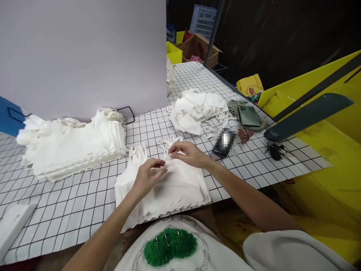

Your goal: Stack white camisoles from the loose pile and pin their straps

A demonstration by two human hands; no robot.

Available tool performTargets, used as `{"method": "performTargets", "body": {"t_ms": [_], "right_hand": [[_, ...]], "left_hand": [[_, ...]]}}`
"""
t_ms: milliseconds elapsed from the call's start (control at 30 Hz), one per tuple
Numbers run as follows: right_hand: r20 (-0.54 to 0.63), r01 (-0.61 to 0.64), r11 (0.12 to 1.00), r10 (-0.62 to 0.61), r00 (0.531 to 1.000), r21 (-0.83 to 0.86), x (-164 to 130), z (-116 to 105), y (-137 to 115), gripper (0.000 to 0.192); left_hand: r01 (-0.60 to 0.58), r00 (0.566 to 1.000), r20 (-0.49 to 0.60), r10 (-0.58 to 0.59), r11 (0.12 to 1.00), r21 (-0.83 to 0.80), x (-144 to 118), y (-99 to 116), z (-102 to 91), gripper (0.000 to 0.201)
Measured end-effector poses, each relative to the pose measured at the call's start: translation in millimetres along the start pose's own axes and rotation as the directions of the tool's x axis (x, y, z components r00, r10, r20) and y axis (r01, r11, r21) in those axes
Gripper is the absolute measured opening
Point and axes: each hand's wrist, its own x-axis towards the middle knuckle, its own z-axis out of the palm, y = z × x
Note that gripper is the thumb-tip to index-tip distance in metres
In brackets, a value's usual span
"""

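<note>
A small stack of white cloth bags [180, 188] lies at the near edge of the grid-patterned table [84, 203], their drawstrings pointing away from me. My left hand [148, 177] rests on top of the stack, fingers curled and pinching the cloth near its upper edge. My right hand [187, 152] pinches the drawstring end of the top bag just right of the left hand. A tall neat stack of the same white bags [73, 145] stands at the left. A loose heap of white bags [197, 109] lies farther back on the right.
A green phone [248, 116] on a knitted pouch, a dark small device [224, 143], a reddish trinket [244, 133] and keys [278, 149] lie at the table's right. A white board [84, 52] stands behind. Yellow bins [324, 124], a cardboard box [199, 47] and a crate surround it.
</note>
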Motion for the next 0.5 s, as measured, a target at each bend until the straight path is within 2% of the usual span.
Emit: {"method": "performTargets", "body": {"t_ms": [100, 167, 267, 333, 433, 500], "right_hand": [[-0.07, 0.004, 1.0, -0.003, 0.998, 0.002, 0, -24, 0, 0.022], [-0.065, 0.019, 0.996, -0.025, 0.998, -0.091, -1, -35, 0, 0.02], [0.125, 0.067, 0.946, -0.028, 0.992, -0.316, -2, -37, 0, 0.016], [0.266, 0.108, 0.884, 0.019, 0.964, -0.455, -3, -30, 2, 0.019], [0.378, 0.188, 0.752, 0.087, 0.922, -0.632, -3, -15, 5, 0.027], [0.431, 0.252, 0.692, 0.095, 0.897, -0.677, -2, -7, 6, 0.03]], "left_hand": [[-0.069, 0.996, 0.066, 0.056, 0.974, 0.214, 4, -13, 9.6, 0.023], [-0.096, 0.994, 0.077, 0.074, 0.939, 0.33, 6, -19, 15.1, 0.022], [-0.108, 0.993, 0.082, 0.081, 0.896, 0.43, 9, -21, 20.5, 0.018], [-0.103, 0.993, 0.092, 0.07, 0.894, 0.436, 10, -19, 22.6, 0.014], [-0.105, 0.992, 0.108, 0.069, 0.922, 0.373, 9, -17, 24.7, 0.009], [-0.116, 0.991, 0.101, 0.088, 0.942, 0.316, 8, -16, 25.8, 0.008]]}}
